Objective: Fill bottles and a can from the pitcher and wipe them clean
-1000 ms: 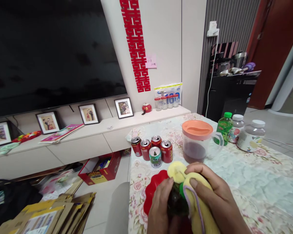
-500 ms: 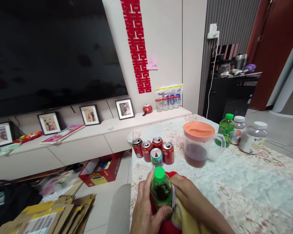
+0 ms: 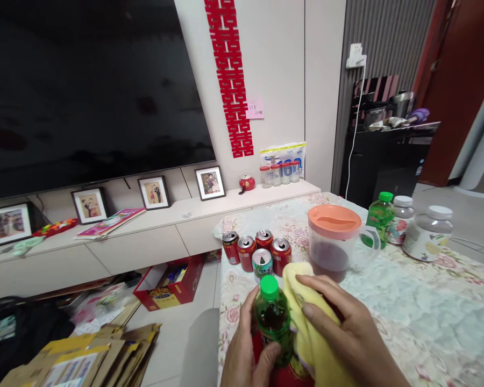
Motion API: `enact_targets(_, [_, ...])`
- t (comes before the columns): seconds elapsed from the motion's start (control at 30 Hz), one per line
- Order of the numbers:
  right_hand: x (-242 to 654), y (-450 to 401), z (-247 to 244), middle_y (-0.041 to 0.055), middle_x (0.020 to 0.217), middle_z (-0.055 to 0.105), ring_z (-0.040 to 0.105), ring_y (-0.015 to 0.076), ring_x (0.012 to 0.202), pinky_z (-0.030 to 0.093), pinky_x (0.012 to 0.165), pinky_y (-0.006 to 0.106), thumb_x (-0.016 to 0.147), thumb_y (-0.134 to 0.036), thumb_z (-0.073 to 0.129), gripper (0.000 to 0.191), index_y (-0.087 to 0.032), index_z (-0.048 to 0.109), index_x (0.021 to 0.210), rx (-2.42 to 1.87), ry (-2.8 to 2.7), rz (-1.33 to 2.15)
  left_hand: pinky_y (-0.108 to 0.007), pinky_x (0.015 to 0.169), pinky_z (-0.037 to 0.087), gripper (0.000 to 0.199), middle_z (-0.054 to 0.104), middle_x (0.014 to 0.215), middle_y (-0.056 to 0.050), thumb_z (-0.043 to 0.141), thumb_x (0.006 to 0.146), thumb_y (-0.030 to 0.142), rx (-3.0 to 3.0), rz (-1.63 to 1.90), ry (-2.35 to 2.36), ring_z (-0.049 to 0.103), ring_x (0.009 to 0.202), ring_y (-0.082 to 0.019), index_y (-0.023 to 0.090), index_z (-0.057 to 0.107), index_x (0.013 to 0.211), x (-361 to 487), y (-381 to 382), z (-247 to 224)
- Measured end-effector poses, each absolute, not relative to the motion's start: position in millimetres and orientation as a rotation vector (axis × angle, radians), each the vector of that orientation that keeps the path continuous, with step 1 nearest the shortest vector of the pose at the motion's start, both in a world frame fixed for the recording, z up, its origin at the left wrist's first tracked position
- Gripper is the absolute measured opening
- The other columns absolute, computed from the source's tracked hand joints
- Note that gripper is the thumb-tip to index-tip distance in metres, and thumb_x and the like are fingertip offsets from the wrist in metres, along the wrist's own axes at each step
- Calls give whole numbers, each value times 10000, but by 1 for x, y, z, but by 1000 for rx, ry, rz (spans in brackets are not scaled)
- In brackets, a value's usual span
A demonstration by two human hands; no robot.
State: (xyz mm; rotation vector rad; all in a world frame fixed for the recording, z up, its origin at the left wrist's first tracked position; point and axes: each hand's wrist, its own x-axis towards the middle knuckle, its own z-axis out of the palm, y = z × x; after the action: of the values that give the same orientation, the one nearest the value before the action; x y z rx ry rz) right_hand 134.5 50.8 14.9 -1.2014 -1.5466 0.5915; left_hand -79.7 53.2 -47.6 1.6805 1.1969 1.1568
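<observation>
In the head view, a green plastic bottle [image 3: 272, 317] with a bright green cap stands upright at the table's near edge. My left hand [image 3: 246, 349] is wrapped round its left side, thumb across the front. My right hand [image 3: 339, 322] grips a yellow cloth [image 3: 302, 312], which lies against the bottle's right side. Something red with gold print [image 3: 290, 375] shows below the bottle, mostly hidden by my hands. Just beyond the bottle stand several opened red drink cans [image 3: 281, 257] and one teal can [image 3: 262, 263].
A pitcher [image 3: 333, 242] with an orange lid and dark liquid stands behind my right hand. Farther right are another green bottle [image 3: 379, 219] and two white-capped jars [image 3: 427, 234]. Flattened cardboard [image 3: 92, 349] and a red box [image 3: 169, 287] lie on the floor at left.
My right hand has drawn the yellow cloth up and slightly right, so more of it shows. My left hand keeps its hold on the bottle. The view has shifted slightly.
</observation>
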Motion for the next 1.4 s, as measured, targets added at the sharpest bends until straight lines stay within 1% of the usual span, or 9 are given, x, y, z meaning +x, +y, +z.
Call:
enact_targets(0.23, [129, 55, 3, 118, 1402, 662, 597, 279, 1338, 483, 1139, 424, 1011, -330, 504, 393, -225, 699, 1336, -1167, -1812, 746, -535, 1215, 382, 842, 541, 1513, -154, 731, 789, 319, 1656, 1218, 1293, 466, 1457, -366, 202, 404, 1556, -65, 55, -44])
enact_targets(0.4, [123, 64, -35, 127, 1059, 708, 682, 256, 970, 557, 911, 397, 937, -134, 463, 262, -166, 700, 1044, -1470, -2017, 733, -514, 1186, 424, 770, 570, 1428, -136, 731, 787, 290, 1678, 1243, 1331, 473, 1434, -370, 212, 499, 1517, -68, 56, -47])
enact_targets(0.53, [120, 69, -43, 141, 1014, 688, 666, 272, 935, 547, 847, 398, 888, -71, 451, 303, -161, 732, 955, -1566, -2105, 651, -520, 1188, 423, 771, 602, 1390, -121, 734, 793, 292, 1702, 1165, 1288, 515, 1403, -364, 229, 512, 1529, -80, 61, -44])
enact_targets(0.63, [121, 70, -27, 130, 1073, 702, 678, 278, 1010, 551, 920, 411, 911, -148, 507, 318, -189, 765, 1093, -1424, -1988, 709, -531, 1239, 365, 790, 559, 1522, -121, 728, 807, 261, 1711, 1094, 1268, 450, 1486, -368, 247, 480, 1556, -88, 64, -43])
enact_targets(0.83, [135, 53, 12, 107, 1378, 674, 621, 304, 1304, 531, 1080, 408, 982, -471, 610, 429, -260, 731, 1335, -1154, -1650, 684, -482, 1225, 425, 744, 464, 1650, -130, 611, 950, 316, 1711, 1085, 1054, 485, 1494, -330, 226, 333, 1634, -90, 65, -48])
enact_targets(1.0, [138, 51, -13, 58, 1508, 593, 516, 287, 1431, 441, 1205, 422, 1005, -441, 590, 411, -311, 694, 1381, -1235, -1620, 813, -501, 1292, 305, 709, 409, 1683, -99, 612, 964, 374, 1778, 1122, 1130, 374, 1562, -324, 239, 381, 1621, -82, 62, -53])
enact_targets(1.13, [130, 65, -36, 97, 1212, 710, 654, 259, 1138, 543, 1046, 415, 1008, -309, 489, 298, -242, 744, 1147, -1303, -1814, 841, -495, 1263, 354, 971, 462, 1646, -158, 776, 830, 531, 1690, 1207, 1125, 404, 1539, -375, 200, 344, 1634, -73, 62, -61])
enact_targets(1.27, [123, 74, -39, 94, 947, 664, 614, 228, 915, 537, 820, 348, 892, -162, 486, 228, -196, 684, 784, -1439, -2016, 718, -528, 1220, 400, 1021, 561, 1527, -172, 850, 736, 572, 1695, 1208, 1198, 458, 1488, -411, 211, 433, 1594, -71, 65, -57])
enact_targets(1.4, [121, 75, -33, 91, 921, 674, 621, 229, 854, 528, 793, 358, 918, -211, 479, 268, -208, 744, 878, -1439, -1919, 747, -557, 1154, 462, 916, 632, 1369, -153, 823, 760, 527, 1691, 1173, 1272, 550, 1384, -416, 250, 487, 1566, -76, 66, -49])
